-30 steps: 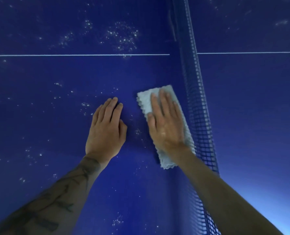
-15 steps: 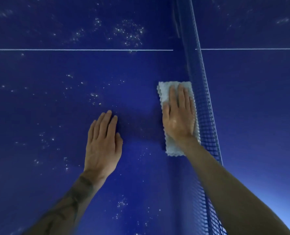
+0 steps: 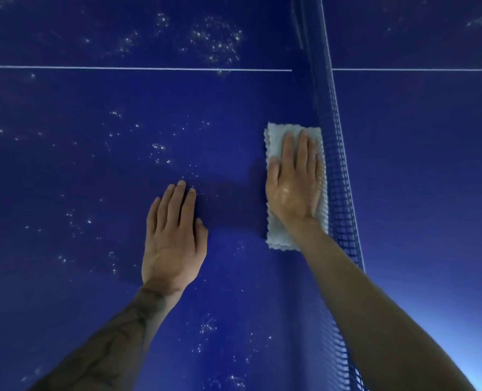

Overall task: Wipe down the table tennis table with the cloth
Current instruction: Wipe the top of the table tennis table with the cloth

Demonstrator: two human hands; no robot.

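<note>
The blue table tennis table [image 3: 93, 179] fills the view, dotted with white specks and droplets. A folded pale cloth [image 3: 276, 142] lies flat on it, right beside the net [image 3: 335, 153]. My right hand [image 3: 293, 184] presses flat on the cloth, fingers straight and pointing away from me. My left hand [image 3: 174, 235] rests palm down on the bare table, to the left of the cloth and a little nearer to me, holding nothing.
The blue net runs from the bottom right up to the top centre, splitting the table. A white centre line [image 3: 135, 68] crosses the table far ahead. Clusters of white specks [image 3: 214, 40] lie beyond that line and to the left.
My right hand has slid the cloth away from me along the net and straightened it parallel to the net. My left hand stays planted on the table.
</note>
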